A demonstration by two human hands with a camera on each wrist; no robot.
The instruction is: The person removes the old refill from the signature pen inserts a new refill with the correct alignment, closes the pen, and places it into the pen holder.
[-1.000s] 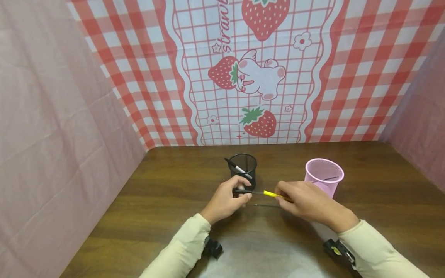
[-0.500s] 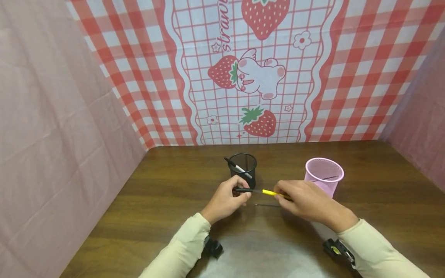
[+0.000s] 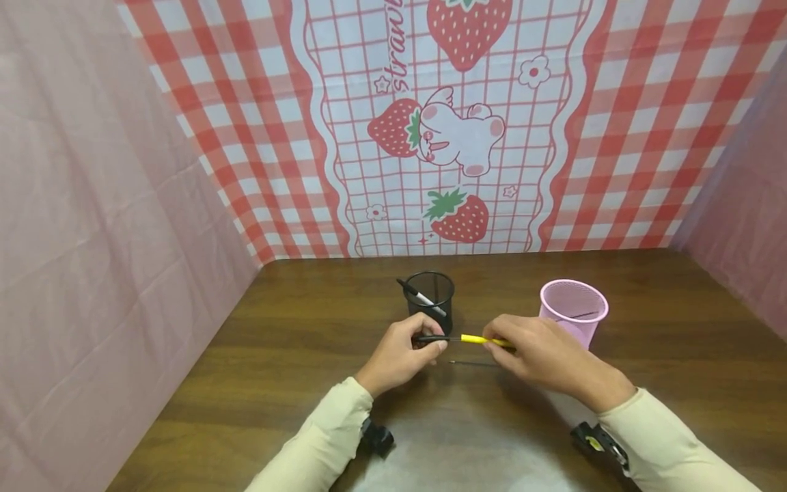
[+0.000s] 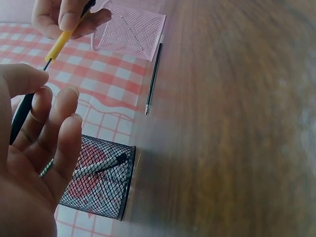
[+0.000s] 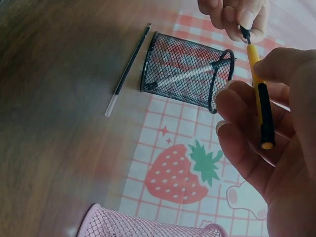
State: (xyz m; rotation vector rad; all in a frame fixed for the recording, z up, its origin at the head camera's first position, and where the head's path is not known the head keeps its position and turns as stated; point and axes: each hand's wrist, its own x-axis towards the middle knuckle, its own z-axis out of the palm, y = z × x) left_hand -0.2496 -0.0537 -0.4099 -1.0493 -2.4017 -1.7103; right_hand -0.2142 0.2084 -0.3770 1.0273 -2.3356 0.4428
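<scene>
My left hand pinches a slim black piece between thumb and fingers. Out of that piece runs a thin dark rod, which meets the end of a yellow barrel. The barrel is pinched by my right hand, and a black section covers part of it towards its rear end. Both pieces are held in line above the table. Below them a dark pen refill with a clear end lies on the wood, partly covered by my right hand in the head view.
Behind my left hand stands a black mesh pen cup with a black-and-white marker leaning in it. A pink mesh cup holding a thin dark stick stands behind my right hand. A checked strawberry cloth rises at the table's back edge.
The yellow barrel has shifted slightly left and levelled out, so less of the thin rod shows between it and the black piece. Cups and refill have not moved.
</scene>
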